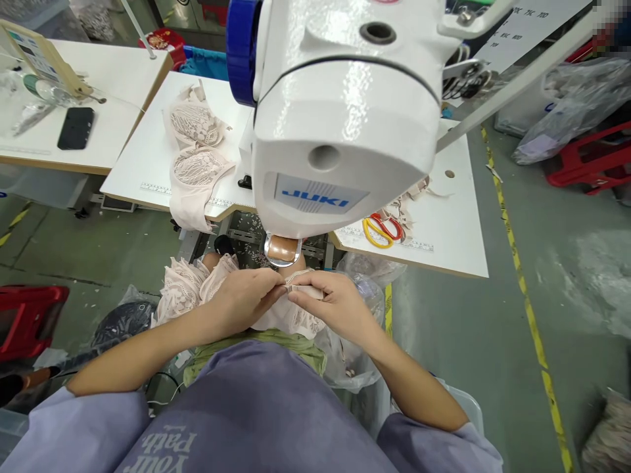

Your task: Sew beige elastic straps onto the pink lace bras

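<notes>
Over my lap, both hands meet at the edge of a pale pink lace bra (296, 317). My left hand (249, 295) pinches this edge between thumb and fingers. From the other side my right hand (338, 301) pinches the same edge, its fingertips almost touching the left ones. Just beyond them is the brown and metal end (282, 249) of a white JUKI sewing machine (345, 131). More pale lace bras (182, 289) are heaped on my lap at the left. Part of the held bra is hidden behind my hands.
Another lace bra (200, 164) hangs over the front edge of the white table (142, 151). Scissors with red and yellow handles (379, 231) lie right of the machine beside fabric scraps (407, 213). A black phone (76, 128) is on the left table. Red stools (32, 322) stand around.
</notes>
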Demonstrator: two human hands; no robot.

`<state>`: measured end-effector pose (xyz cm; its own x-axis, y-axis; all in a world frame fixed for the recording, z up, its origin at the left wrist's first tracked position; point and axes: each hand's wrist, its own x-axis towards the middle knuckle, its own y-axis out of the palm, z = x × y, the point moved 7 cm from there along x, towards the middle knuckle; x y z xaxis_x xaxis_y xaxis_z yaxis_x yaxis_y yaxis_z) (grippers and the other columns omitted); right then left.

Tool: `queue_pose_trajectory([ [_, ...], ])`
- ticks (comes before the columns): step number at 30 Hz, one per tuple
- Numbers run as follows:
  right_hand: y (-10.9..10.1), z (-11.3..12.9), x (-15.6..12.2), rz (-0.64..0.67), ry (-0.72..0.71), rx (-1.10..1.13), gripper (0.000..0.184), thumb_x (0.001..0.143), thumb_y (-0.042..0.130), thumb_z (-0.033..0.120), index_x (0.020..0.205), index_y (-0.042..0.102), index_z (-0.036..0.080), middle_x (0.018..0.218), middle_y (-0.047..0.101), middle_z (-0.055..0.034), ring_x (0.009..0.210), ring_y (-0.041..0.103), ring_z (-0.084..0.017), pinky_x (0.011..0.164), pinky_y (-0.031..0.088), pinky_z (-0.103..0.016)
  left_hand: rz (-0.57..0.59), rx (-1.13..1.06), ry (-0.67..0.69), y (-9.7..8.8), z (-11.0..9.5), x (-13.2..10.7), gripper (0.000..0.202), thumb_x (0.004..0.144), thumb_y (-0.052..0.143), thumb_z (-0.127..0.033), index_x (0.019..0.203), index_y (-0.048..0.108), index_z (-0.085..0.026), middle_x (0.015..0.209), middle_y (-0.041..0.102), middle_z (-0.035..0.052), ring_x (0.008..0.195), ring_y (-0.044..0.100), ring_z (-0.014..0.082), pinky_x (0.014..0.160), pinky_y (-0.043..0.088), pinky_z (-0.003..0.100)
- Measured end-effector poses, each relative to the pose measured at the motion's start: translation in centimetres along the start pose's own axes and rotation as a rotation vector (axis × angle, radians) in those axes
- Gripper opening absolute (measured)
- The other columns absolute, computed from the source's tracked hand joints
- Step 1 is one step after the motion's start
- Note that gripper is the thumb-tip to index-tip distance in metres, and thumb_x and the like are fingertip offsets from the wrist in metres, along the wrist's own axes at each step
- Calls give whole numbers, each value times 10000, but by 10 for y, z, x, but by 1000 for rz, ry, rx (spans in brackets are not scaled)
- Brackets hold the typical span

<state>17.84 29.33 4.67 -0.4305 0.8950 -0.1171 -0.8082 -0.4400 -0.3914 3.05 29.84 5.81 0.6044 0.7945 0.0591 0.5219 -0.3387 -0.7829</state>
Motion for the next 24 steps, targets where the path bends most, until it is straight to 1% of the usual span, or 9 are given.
queue_pose_trajectory([
  [4,-10,15,6,-114,-96,-135,116,935,629,273,924,738,238,856,675,-12,806,618,-163,713,417,-276,-76,55,-10,-2,-3,1,325,1046,391,-301,850,613,-167,704,650,5,612,607,155,567,354,262],
  [6,-14,22,18,-91,-116,-172,112,919,621,260,879,717,221,817,642,-6,766,591,-151,686,393,-266,-87,27,-74,-3,3,3,333,1053,403,-333,843,607,-176,670,636,-15,577,593,134,538,343,245],
  [8,-18,25,34,-54,-76,-218,144,905,604,262,794,675,203,749,603,8,692,543,-136,639,347,-265,-165,66,-102,-9,11,4,305,1056,425,-372,923,621,-181,638,620,-37,538,575,119,513,330,236],
  [10,-22,25,50,-27,-25,-296,218,897,564,245,688,602,194,640,519,27,607,455,-124,598,280,-279,-284,215,7,-18,14,4,237,1052,442,-338,1051,622,-184,642,618,-42,540,572,124,510,323,249],
  [13,-23,28,64,-6,-11,-422,285,888,510,227,606,493,192,556,384,38,551,341,-119,586,211,-306,-378,467,318,-20,15,0,236,1000,477,-159,1206,589,-190,732,652,-21,592,580,140,531,336,282],
  [15,-23,31,67,-9,-24,-473,282,888,505,234,611,471,194,562,369,36,557,340,-121,593,208,-307,-370,567,447,-17,22,-1,377,948,497,-72,1303,540,-188,775,657,-15,594,558,139,537,349,294],
  [19,-24,32,66,-20,-14,-593,293,898,516,241,609,502,194,571,399,19,589,417,-139,618,252,-296,-288,670,522,-11,32,1,490,912,493,-19,1378,475,-170,712,592,-29,568,504,136,521,327,298],
  [22,-20,24,58,-74,-25,-655,273,949,512,290,731,649,198,642,526,-17,663,521,-180,643,325,-296,-235,692,462,-9,25,4,440,914,489,-40,1336,512,-163,653,538,-34,526,470,140,475,252,300],
  [24,-18,20,48,-224,-108,-688,238,970,527,357,948,718,217,853,641,-75,847,590,-240,746,414,-332,-189,688,339,-9,19,7,364,933,471,-80,1276,552,-170,622,514,-36,486,442,142,452,192,302],
])
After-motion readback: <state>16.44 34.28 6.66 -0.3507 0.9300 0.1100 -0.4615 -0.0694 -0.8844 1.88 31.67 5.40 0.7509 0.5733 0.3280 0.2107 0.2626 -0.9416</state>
